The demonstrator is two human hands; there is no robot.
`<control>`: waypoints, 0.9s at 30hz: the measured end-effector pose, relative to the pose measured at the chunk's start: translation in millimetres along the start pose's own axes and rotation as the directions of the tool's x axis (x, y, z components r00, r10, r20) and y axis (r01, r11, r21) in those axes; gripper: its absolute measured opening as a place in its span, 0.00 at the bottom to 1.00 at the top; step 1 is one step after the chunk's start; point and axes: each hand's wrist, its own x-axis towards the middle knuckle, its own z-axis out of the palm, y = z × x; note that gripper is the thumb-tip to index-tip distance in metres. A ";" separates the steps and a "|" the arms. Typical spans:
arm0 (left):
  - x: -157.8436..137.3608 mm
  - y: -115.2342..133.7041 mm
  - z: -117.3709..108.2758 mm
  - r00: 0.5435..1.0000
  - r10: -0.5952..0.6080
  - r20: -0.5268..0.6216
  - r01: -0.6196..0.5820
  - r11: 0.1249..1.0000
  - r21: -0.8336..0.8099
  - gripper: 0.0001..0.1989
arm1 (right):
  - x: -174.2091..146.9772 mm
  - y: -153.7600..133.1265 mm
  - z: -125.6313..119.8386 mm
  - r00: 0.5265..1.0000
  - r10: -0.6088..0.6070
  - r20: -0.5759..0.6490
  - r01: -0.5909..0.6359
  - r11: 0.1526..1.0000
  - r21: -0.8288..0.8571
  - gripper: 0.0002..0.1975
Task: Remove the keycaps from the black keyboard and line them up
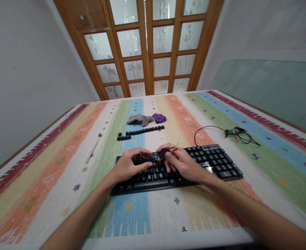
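Observation:
A black computer keyboard lies on the striped tablecloth under both hands, with part of its upper left key area hidden by my fingers. My right hand pinches a small black piece between thumb and fingertips just above the keys; its exact kind is unclear. My left hand rests on the keyboard's left part, thumb and fingers apart over the keys. Behind the keyboard, loose black keycaps stand in a long row, with a shorter row at its left end.
Beyond the keycaps lie a grey cloth and a purple cloth. To the left is a thin brush with a dark head. The keyboard's black cable is bundled at the right. A wooden glass-paned door stands behind the table.

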 end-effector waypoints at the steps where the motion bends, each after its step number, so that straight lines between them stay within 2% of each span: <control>1: 0.1 -0.7 -0.4 0.999 0.043 -0.008 -0.043 0.998 0.043 0.10 | -0.2 -0.3 -0.1 1.000 -0.006 -0.007 0.006 1.000 -0.019 0.15; 6: 0.1 -4.3 0.5 0.954 0.300 -0.011 -0.289 0.927 0.238 0.07 | -0.7 -4.0 0.0 1.000 -0.019 -0.019 0.016 0.991 -0.136 0.14; 9: -0.4 -5.7 1.1 0.933 0.361 0.008 -0.346 0.887 0.307 0.07 | -0.8 -5.0 -0.1 0.999 -0.037 -0.020 0.032 0.978 -0.206 0.13; 16: -1.0 -6.6 -2.4 0.916 0.399 0.046 -0.382 0.831 0.404 0.06 | -0.7 -2.4 0.0 0.998 -0.052 -0.031 0.041 0.958 -0.282 0.13; 22: 0.3 -9.8 -8.9 0.929 0.365 0.063 -0.350 0.813 0.465 0.06 | -2.0 -4.7 -0.3 0.997 -0.050 -0.050 0.035 0.966 -0.257 0.13; 27: 3.7 -24.9 -21.9 0.944 0.319 0.091 -0.317 0.787 0.530 0.05 | -2.2 -8.9 -0.8 0.998 -0.016 -0.059 0.003 0.977 -0.213 0.13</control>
